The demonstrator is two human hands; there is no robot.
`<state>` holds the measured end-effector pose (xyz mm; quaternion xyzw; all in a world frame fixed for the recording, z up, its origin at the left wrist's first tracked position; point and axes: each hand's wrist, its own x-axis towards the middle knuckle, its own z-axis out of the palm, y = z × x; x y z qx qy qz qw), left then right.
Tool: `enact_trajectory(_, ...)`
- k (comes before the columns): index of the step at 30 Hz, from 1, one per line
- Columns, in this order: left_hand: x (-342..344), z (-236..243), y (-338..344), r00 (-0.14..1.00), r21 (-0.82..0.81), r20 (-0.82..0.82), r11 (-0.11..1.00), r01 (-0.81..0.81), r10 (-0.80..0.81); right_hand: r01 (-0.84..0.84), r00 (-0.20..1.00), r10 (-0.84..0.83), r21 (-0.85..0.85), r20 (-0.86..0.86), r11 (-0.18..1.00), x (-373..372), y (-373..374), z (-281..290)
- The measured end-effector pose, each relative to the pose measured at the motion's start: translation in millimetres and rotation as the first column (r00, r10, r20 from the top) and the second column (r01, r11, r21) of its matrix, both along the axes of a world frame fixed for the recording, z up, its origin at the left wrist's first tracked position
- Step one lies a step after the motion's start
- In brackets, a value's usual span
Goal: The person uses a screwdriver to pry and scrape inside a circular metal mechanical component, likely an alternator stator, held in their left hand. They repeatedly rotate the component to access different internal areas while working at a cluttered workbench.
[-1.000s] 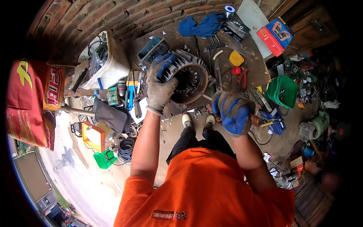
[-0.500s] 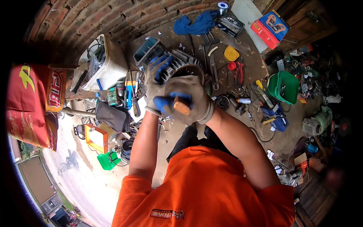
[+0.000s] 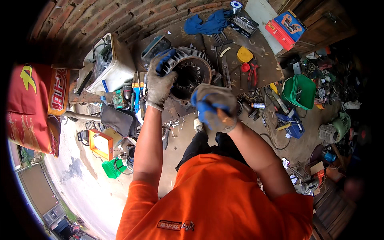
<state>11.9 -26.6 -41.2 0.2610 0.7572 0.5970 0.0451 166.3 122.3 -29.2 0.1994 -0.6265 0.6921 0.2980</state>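
A finned metal motor housing lies on the cluttered worktable, its round opening toward me, with a toothed, dark interior. My left hand, in a grey-and-blue glove, is closed on its left rim and fins. My right hand, also gloved and blurred by motion, grips a wooden-handled tool just below and right of the housing; the tool’s working end is unclear. Long metal tools, red-handled pliers and a yellow object lie right of the housing.
At left stand a white bin, a red sack and a black bag. Blue cloth and a red box lie at the back. A green tub, motor and piled parts crowd the right.
My right hand swung left over the housing’s opening, then drew back down and right, off it. My left hand and the housing shifted slightly up and left.
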Motion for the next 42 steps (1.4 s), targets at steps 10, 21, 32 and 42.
enact_trajectory(10, -7, -3, 0, 0.999, -0.016, 0.016, 0.999, 0.03, -0.029, 0.167, 0.979, -0.137, -0.204, 0.152, 0.965, -12, -6, 12)
enact_trajectory(21, -31, -6, -8, 0.981, 0.015, 0.193, 1.0, -0.002, -0.001, 0.093, 0.994, -0.078, -0.189, 0.083, 0.978, 61, 19, 94)
enact_trajectory(32, -28, 5, -5, 0.963, 0.061, 0.269, 0.998, -0.007, -0.01, 0.031, 0.998, -0.025, -0.104, 0.057, 0.994, 48, 20, 80)
enact_trajectory(42, -28, 4, -4, 0.961, 0.09, 0.275, 0.996, 0.012, -0.036, 0.063, 0.996, -0.052, -0.15, 0.077, 0.987, 45, 16, 76)
